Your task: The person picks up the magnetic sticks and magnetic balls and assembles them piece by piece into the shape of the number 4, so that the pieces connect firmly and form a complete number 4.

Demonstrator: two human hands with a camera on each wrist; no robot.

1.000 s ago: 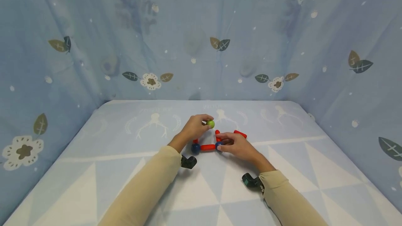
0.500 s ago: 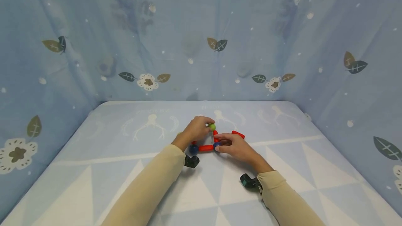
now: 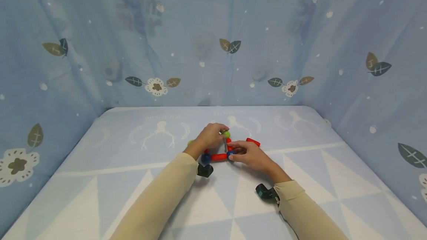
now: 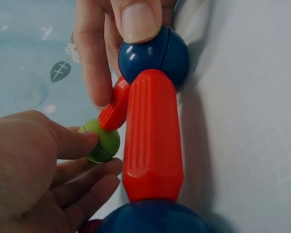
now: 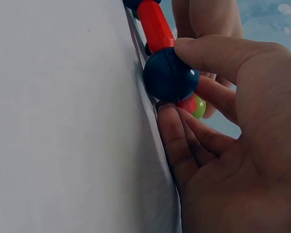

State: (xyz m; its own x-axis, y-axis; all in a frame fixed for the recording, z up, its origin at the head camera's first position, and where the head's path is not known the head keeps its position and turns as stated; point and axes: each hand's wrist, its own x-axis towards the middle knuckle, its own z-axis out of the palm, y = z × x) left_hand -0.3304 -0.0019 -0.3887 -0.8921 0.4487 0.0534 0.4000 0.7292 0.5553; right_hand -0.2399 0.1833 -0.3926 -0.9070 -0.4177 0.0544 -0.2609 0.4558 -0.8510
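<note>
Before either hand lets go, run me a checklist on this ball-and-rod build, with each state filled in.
1. Left hand pinches the green ball: ok.
2. Right hand holds the right blue ball: ok.
3. Side red rod meets both held balls: ok; how firmly, cannot tell.
4. Front red rod meets the right blue ball and the left blue ball: ok.
5. Outer red piece, beyond the right hand, joined to the build: not ok, it lies apart.
6. Far left corner, behind the left wrist, joined: cannot tell, mostly hidden.
</note>
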